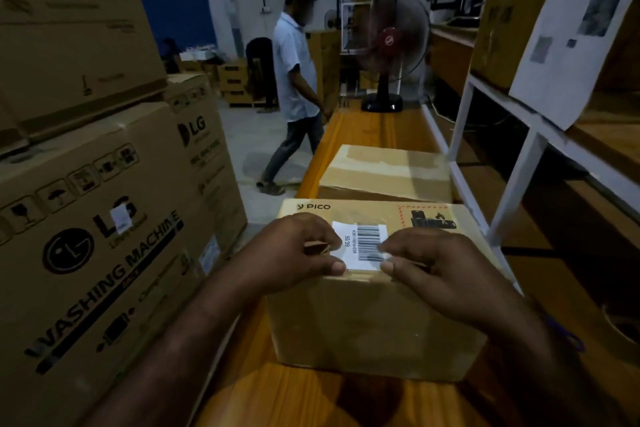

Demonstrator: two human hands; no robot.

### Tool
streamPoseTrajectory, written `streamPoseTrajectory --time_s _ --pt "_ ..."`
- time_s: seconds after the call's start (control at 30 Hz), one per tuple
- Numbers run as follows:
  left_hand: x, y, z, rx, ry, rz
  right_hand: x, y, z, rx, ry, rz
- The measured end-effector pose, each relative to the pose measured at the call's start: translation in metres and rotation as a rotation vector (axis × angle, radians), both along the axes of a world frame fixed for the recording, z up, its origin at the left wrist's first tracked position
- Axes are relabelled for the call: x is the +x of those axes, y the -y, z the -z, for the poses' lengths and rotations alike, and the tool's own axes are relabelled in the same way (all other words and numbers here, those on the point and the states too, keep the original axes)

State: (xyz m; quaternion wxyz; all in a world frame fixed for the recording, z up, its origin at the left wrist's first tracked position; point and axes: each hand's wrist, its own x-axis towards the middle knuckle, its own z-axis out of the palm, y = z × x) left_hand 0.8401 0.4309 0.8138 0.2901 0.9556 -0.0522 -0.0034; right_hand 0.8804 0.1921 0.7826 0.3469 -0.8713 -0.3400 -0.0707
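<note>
A brown cardboard box [374, 315] marked PICO stands on the orange wooden table [311, 399] right in front of me. A white barcode label [363, 246] lies on its top near the front edge. My left hand [287, 253] rests on the box top with curled fingers and pinches the label's left edge. My right hand [446, 270] rests on the top at the right, its fingertips and thumb pinching the label's right edge.
A second taped cardboard box [384, 170] lies farther along the table. Large LG washing machine cartons [104, 218] are stacked at the left. A white shelf frame [519, 163] with boxes lines the right. A person [294, 80] walks by a standing fan [391, 45] beyond.
</note>
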Motion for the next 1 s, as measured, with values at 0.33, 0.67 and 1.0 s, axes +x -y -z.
streamPoseTrajectory --time_s 0.33,0.67,1.0 --pt "0.036 0.023 -0.003 -0.033 0.000 -0.316 0.046 -0.016 -0.005 -0.133 -0.036 0.219" --pt "0.043 0.024 -0.005 -0.069 -0.079 -0.279 0.040 -0.029 -0.007 -0.241 0.041 0.293" --pt "0.055 0.028 0.003 -0.398 -0.059 -0.274 0.039 -0.033 -0.009 -0.179 -0.083 0.386"
